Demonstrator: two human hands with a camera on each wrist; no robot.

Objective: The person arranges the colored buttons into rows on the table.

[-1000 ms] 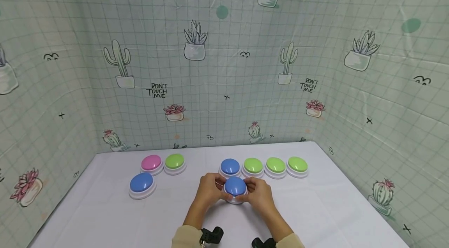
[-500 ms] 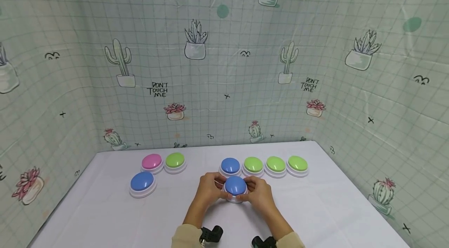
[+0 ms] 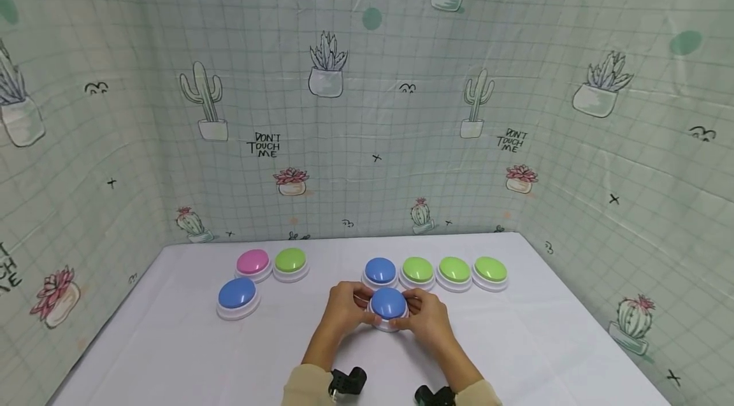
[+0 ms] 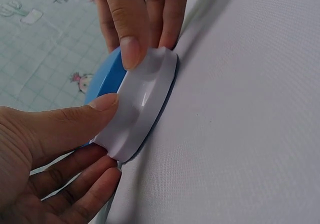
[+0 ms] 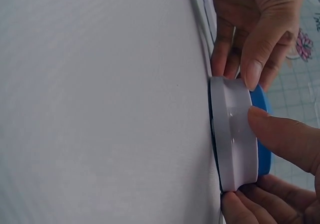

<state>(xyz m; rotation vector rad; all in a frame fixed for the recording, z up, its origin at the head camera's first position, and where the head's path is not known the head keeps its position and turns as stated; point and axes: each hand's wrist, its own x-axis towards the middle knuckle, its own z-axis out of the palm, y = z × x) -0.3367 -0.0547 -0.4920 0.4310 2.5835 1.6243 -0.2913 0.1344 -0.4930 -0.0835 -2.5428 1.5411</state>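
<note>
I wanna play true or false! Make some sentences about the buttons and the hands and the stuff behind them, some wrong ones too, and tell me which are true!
1. The left hand and the right hand both hold the same blue button. True.
2. A pink button sits beside one green button. True.
3. There are more pink buttons than green ones. False: there is only one pink and there are four green.
4. Three green buttons line up next to another blue button. True.
5. Everything behind the buttons is plain. False: the backdrop has potted plants drawn on it.
</note>
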